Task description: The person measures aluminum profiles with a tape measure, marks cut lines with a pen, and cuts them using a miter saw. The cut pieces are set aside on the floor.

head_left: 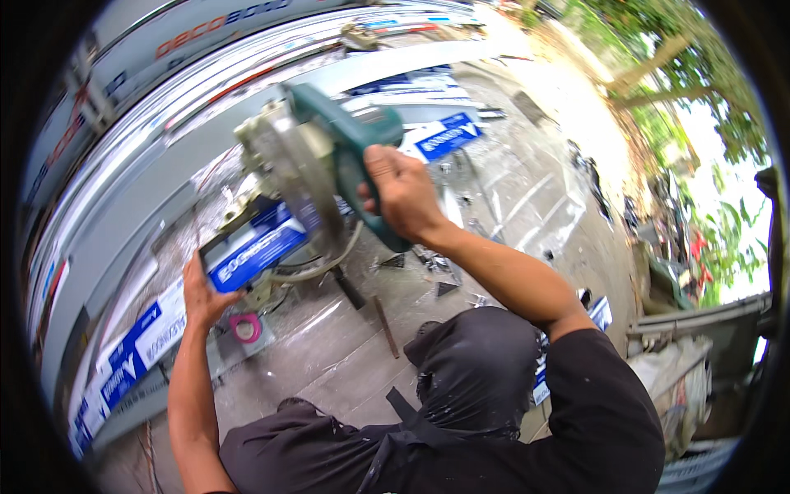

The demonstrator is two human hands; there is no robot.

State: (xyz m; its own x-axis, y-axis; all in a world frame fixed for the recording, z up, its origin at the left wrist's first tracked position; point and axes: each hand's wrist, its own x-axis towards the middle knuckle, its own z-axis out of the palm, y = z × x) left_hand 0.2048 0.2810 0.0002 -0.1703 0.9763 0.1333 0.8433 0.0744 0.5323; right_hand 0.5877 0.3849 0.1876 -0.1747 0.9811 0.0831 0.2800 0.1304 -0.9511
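My right hand is wrapped round the green handle of a miter saw, thumb along its top. The saw's round blade guard is blurred and stands just over a rectangular metal profile with blue and white protective film. My left hand grips the profile's left end, thumb at the lower edge and fingers up the end face. Whether the blade touches the profile cannot be seen; the guard hides it. A black lever sticks out from the saw's base toward me.
Long profiles with blue and white film lie at the lower left, others stacked behind the saw. A pink tape roll sits near my left forearm. A thin rusty strip and dark offcuts lie on the floor. Trees stand at the upper right.
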